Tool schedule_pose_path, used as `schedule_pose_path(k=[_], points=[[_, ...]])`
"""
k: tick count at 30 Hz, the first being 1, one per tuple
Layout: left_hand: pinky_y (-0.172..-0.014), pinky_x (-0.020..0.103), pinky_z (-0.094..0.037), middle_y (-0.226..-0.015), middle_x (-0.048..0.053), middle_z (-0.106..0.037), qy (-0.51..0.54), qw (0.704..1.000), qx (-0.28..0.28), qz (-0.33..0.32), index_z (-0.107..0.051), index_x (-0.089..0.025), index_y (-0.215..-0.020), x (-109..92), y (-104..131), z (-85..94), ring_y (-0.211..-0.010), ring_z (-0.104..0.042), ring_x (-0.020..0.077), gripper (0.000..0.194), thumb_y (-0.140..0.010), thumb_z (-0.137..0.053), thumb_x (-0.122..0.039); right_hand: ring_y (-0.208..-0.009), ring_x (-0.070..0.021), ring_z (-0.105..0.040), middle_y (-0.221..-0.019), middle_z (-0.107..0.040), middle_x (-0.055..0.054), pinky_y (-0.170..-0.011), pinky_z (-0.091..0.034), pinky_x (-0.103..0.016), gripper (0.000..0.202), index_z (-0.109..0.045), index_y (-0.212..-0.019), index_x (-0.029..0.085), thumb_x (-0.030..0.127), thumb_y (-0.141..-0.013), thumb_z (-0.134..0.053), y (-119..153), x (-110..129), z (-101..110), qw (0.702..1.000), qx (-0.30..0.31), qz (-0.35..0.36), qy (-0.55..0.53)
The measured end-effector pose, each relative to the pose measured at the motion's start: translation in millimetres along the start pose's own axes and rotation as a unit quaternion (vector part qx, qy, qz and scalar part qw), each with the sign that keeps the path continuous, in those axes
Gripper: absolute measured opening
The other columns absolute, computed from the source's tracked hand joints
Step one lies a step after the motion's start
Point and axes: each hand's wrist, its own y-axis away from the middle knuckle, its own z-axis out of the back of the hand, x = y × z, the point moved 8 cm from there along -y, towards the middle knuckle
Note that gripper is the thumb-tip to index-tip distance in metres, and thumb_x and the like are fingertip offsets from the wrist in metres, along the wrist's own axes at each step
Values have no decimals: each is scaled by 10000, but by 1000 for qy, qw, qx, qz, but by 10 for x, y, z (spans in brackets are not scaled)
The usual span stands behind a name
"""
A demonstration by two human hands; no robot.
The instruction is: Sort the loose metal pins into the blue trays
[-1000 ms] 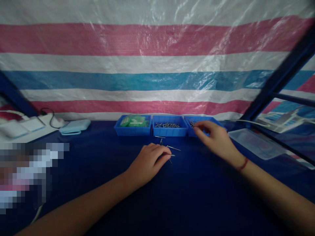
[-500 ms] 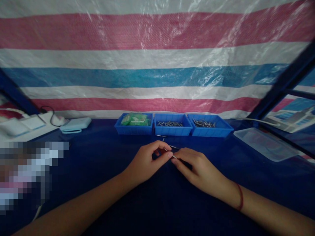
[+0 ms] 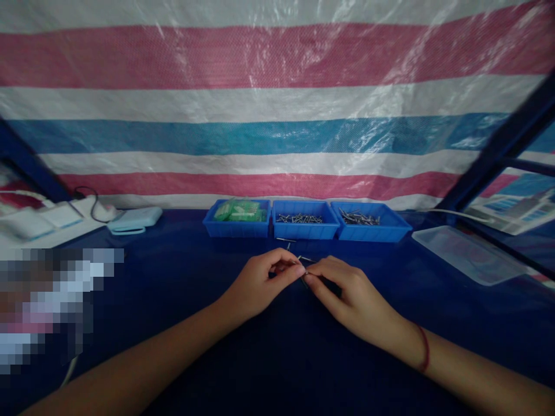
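My left hand [image 3: 262,283] is closed in a pinch, with a thin metal pin [image 3: 306,274] at its fingertips. My right hand [image 3: 349,292] pinches at the same spot, thumb and forefinger touching the pin's end. Most of the pin is hidden by the fingers, so whether it is a screw or a rivet I cannot tell. Just beyond the hands, a few loose metal pins [image 3: 285,240] lie on the dark blue table [image 3: 277,358].
Along the back stand three blue bins: one with green packets [image 3: 240,210], the others [image 3: 306,231] [image 3: 373,233] with metal pins. A clear plastic lid [image 3: 470,254] lies right. At left are a light blue case [image 3: 136,219] and a white power strip [image 3: 56,222].
The fingertips of both hands have drawn closer together over the pin, and less of it shows. My right thumb has shifted slightly. The bins and loose pins have stayed put.
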Motion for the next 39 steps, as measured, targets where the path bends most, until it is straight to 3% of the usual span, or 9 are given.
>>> schedule_pose_path(k=[10,21,28,31,36,39], points=[[-608,226,-434,-772,-10,-659,-5,1000,-4,-10,-627,-174,-846,-36,-5,5,-670,-585,115,111,-848,-552,-257,-730,-160,-580,-761,-640,-21,-698,-441,-319,157,-592,-774,200,188,-871,-469,6,-41,-23,1000,2,-18,-3],[-678,244,-456,-820,0,-669,-21,999,-18,-21,-631,-180,-893,-37,9,27,-750,-614,133,107,-850,-553,-241,-748,-153,-609,-808,-654,-20,-704,-466,-293,103,-593,-812,203,189,-854,-500,12,-88,63,998,-59,-24,-16],[-686,241,-460,-836,4,-670,-37,999,-3,-24,-631,-176,-896,-31,-2,-2,-752,-616,135,104,-845,-557,-228,-783,-145,-597,-837,-659,-17,-720,-427,-290,110,-607,-913,196,175,-865,-510,43,50,178,993,-106,53,31],[-684,237,-449,-828,2,-663,-56,998,12,-34,-633,-177,-880,-54,-4,-27,-747,-607,131,107,-856,-542,-226,-768,-152,-587,-826,-658,-33,-699,-387,-303,104,-607,-884,170,174,-864,-505,49,142,187,987,-93,97,89],[-678,242,-435,-789,-2,-636,-96,993,35,-58,-638,-183,-844,-109,19,-77,-728,-590,128,135,-872,-518,-238,-615,-137,-509,-633,-564,-20,-605,-326,-293,219,-595,-701,152,200,-867,-462,25,172,129,978,-46,127,158],[-726,260,-453,-868,10,-647,-77,996,27,-46,-603,-199,-1007,-74,27,-71,-788,-606,137,169,-878,-507,-251,-582,-124,-486,-599,-535,-3,-595,-327,-282,248,-575,-662,163,197,-871,-447,-9,117,157,981,-32,125,147]])
